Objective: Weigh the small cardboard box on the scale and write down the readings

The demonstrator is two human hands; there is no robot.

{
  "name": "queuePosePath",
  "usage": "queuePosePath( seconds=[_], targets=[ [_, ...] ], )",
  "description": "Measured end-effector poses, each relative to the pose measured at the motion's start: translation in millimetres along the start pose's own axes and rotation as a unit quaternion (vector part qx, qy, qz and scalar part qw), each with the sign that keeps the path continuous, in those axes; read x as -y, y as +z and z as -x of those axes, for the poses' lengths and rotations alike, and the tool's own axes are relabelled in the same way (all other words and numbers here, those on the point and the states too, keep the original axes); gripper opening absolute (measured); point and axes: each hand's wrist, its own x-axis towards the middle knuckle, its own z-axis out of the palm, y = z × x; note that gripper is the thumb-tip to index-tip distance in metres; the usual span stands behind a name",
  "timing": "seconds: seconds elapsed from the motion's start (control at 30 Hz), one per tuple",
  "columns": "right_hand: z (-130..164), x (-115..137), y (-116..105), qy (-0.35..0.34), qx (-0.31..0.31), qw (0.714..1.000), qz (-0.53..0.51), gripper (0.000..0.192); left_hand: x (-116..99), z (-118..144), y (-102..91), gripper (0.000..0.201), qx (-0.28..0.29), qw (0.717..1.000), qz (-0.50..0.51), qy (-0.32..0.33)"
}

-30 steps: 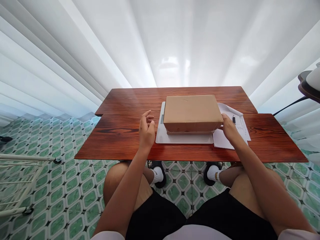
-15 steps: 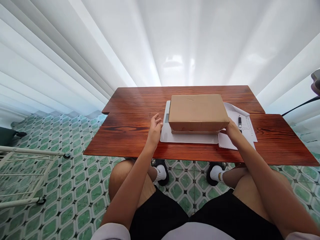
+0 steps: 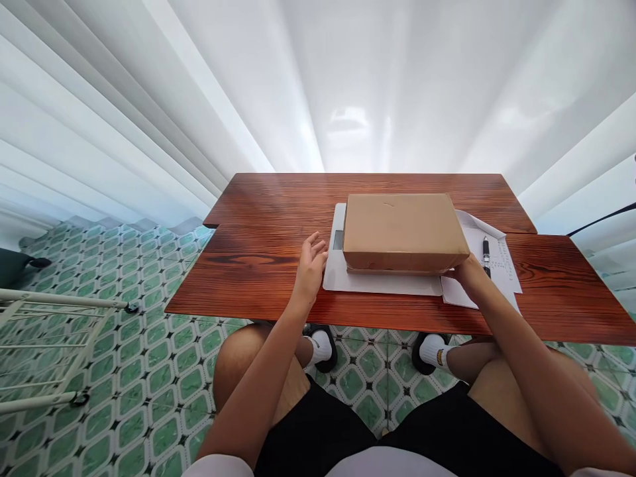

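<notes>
White fabric curtains (image 3: 422, 86) behind the red-brown wooden table (image 3: 248, 271); left hand (image 3: 309, 270) loosely spread, right hand (image 3: 470, 273) at brown cardboard box (image 3: 405, 225), its grip I can't tell.

plain brown box (image 3: 405, 225), white scale (image 3: 377, 283), reddish-brown dark-grained table (image 3: 248, 262), green-and-white lattice-patterned floor (image 3: 163, 384), white curtain (image 3: 348, 66)

White top (image 3: 390, 462), white sleeves (image 3: 218, 466) — black shorts (image 3: 315, 430) — white socks (image 3: 322, 346), one marked; dark footwear (image 3: 421, 363).
</notes>
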Motion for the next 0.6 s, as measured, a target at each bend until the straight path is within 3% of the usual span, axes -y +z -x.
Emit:
queuePosePath(
  seconds=[0.27, 0.37, 0.43, 0.47, 0.5, 0.6],
  targets=[
    [1, 5, -9, 0.029, -0.003, 1.000, -0.010, 0.047, 3, 7, -10.3, 0.056, 0.038, 0.997, -0.060, 0.042],
    [0, 8, -16, 0.008, -0.020, 0.998, 0.055, 0.039, -4, 18, -14.2, 0.046, -0.018, 0.976, -0.140, 0.168],
    [-3, 8, -22, -0.036, -0.070, 0.988, 0.132, 0.040, -14, 28, -12.4, 0.038, -0.061, 0.924, -0.200, 0.321],
    [-5, 7, -25, -0.056, -0.098, 0.980, 0.165, 0.041, -21, 33, -9.4, 0.035, -0.065, 0.884, -0.220, 0.407],
    [-7, 6, -27, -0.073, -0.124, 0.972, 0.186, 0.043, -28, 39, -4.6, 0.033, -0.047, 0.843, -0.237, 0.482],
    [-12, 0, -28, -0.106, -0.164, 0.960, 0.202, 0.044, -41, 55, 21.1, 0.025, 0.098, 0.731, -0.243, 0.630]
  ],
)
